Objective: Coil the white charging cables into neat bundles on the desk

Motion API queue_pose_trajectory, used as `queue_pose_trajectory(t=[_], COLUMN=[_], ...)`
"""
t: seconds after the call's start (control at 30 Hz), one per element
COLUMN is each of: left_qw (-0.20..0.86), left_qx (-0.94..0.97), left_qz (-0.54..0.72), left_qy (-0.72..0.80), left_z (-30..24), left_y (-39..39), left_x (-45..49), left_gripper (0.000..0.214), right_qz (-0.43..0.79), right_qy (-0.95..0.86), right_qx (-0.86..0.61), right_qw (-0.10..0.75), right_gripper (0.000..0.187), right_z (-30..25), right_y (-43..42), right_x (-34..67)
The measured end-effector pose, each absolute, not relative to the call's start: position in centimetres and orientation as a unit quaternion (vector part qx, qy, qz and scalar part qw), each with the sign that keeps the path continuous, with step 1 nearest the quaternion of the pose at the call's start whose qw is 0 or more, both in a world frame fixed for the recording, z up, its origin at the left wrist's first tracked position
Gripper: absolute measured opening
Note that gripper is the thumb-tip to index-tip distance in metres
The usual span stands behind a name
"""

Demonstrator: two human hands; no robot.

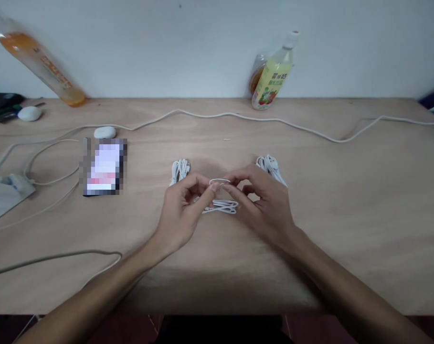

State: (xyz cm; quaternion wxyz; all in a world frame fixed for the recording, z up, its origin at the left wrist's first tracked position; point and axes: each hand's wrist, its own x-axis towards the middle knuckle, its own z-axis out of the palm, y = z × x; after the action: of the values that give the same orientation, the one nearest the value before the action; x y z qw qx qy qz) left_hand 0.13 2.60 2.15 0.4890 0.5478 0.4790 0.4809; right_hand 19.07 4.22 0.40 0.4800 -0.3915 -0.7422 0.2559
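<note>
Between my two hands is a thin white twist tie [219, 180], bent into a shallow curve. My left hand [183, 205] pinches one end of it with thumb and forefinger. At the other end, the thumb and forefinger of my right hand [265, 203] are closed on it. A folded white cable [224, 206] lies on the table just below the fingertips, partly hidden by my left thumb. One coiled white cable bundle [180, 169] rests beyond my left hand, and another white cable bundle [270, 167] sits behind my right hand, partly covered by it.
A phone [105, 166] and a white earbud case [105, 132] lie at left. A long white cord [209, 115] crosses the wooden table [363, 215]. An orange drink bottle [41, 69] and a yellow drink bottle [274, 76] stand by the wall. A small white strip [227, 139] lies mid-table.
</note>
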Motion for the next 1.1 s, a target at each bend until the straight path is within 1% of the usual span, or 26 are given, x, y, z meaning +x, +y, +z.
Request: queue_pose_trajectory(t=[0.13, 0.23, 0.33, 0.47, 0.57, 0.63, 0.7, 0.83, 0.9, 1.0, 1.1], left_qw=[0.492, 0.489, 0.493, 0.503, 0.507, 0.509, 0.513, 0.51, 0.509, 0.511, 0.513], left_qx=[0.55, 0.555, 0.556, 0.563, 0.569, 0.567, 0.561, 0.554, 0.554, 0.554, 0.555], left_qz=[0.473, 0.473, 0.468, 0.458, 0.452, 0.448, 0.45, 0.454, 0.453, 0.453, 0.454], left_qy=[0.481, 0.48, 0.478, 0.468, 0.464, 0.466, 0.469, 0.476, 0.478, 0.476, 0.472], left_z=[2.3, 2.4, 2.4, 2.7, 2.8, 2.7, 2.5, 2.5, 2.6, 2.7, 2.7], left_y=[2.6, 2.5, 2.6, 2.6, 2.5, 2.5, 2.6, 2.8, 2.9, 2.9, 2.8], left_x=[0.2, 0.3, 0.3, 0.2, 0.2, 0.2, 0.1, 0.1, 0.0, 0.0, -0.1], left_gripper=[0.023, 0.024, 0.022, 0.019, 0.018, 0.018, 0.021, 0.024, 0.023, 0.022, 0.024], right_qz=[0.151, 0.122, 0.155, 0.269, 0.362, 0.389, 0.366, 0.27, 0.243, 0.23, 0.263], right_qy=[-0.784, -0.794, -0.793, -0.773, -0.742, -0.73, -0.738, -0.784, -0.797, -0.802, -0.785], right_qx=[-0.368, -0.357, -0.358, -0.366, -0.368, -0.373, -0.381, -0.368, -0.358, -0.349, -0.366], right_qw=[0.477, 0.477, 0.468, 0.443, 0.428, 0.421, 0.42, 0.42, 0.421, 0.426, 0.425], right_gripper=[0.012, 0.013, 0.012, 0.014, 0.02, 0.024, 0.023, 0.013, 0.01, 0.01, 0.014], right_z=[0.4, 0.4, 0.6, 1.3, 1.7, 1.8, 1.8, 1.5, 1.4, 1.3, 1.3], right_y=[4.4, 4.5, 4.8, 5.2, 5.5, 5.6, 5.7, 5.8, 5.8, 5.8, 5.6], right_x=[19.2, 19.4, 19.8, 20.5, 20.9, 21.0, 21.0, 21.1, 21.1, 21.1, 20.9])
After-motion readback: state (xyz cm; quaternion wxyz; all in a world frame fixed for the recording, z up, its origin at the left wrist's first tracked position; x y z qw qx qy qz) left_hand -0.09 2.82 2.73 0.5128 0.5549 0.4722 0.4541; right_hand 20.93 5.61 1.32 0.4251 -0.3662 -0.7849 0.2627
